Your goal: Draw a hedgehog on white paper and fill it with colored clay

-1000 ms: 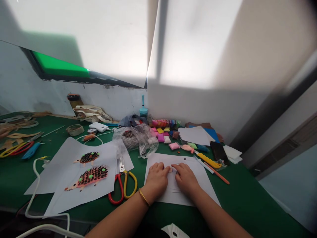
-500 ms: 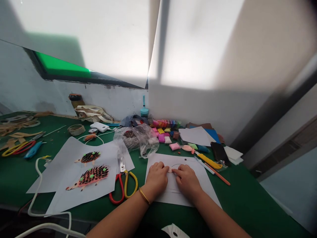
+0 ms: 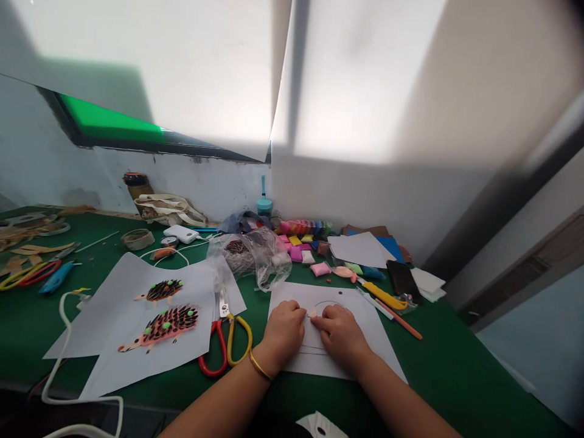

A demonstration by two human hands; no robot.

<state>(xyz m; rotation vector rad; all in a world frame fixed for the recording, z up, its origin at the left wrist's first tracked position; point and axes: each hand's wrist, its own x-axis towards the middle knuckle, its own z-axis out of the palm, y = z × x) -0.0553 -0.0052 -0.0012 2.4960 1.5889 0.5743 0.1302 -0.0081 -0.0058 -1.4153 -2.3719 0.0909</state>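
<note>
A small piece of pale pink clay (image 3: 313, 312) lies on a white sheet of paper (image 3: 301, 365) that bears a pencil-drawn curve and lines. My right hand (image 3: 343, 333) presses a fingertip against the clay, its other fingers curled in. On the left side of the sheet rests my left hand (image 3: 285, 331), fingers folded, their tips just beside the clay. Nothing shows in the left hand. Near the sheet's top edge sits a tiny dark bit (image 3: 340, 293).
Red-and-yellow-handled scissors (image 3: 225, 340) lie left of my sheet, beside paper with two hedgehog pictures (image 3: 168, 328). Behind are a clear plastic bag (image 3: 250, 255) and several clay packets (image 3: 296, 252). A yellow cutter (image 3: 383, 294) and an orange pencil (image 3: 401, 319) lie right.
My left fingertips have drawn slightly left, off the clay. My right fingertip stays on the clay, with the hand a little further left. The view has shifted slightly.
</note>
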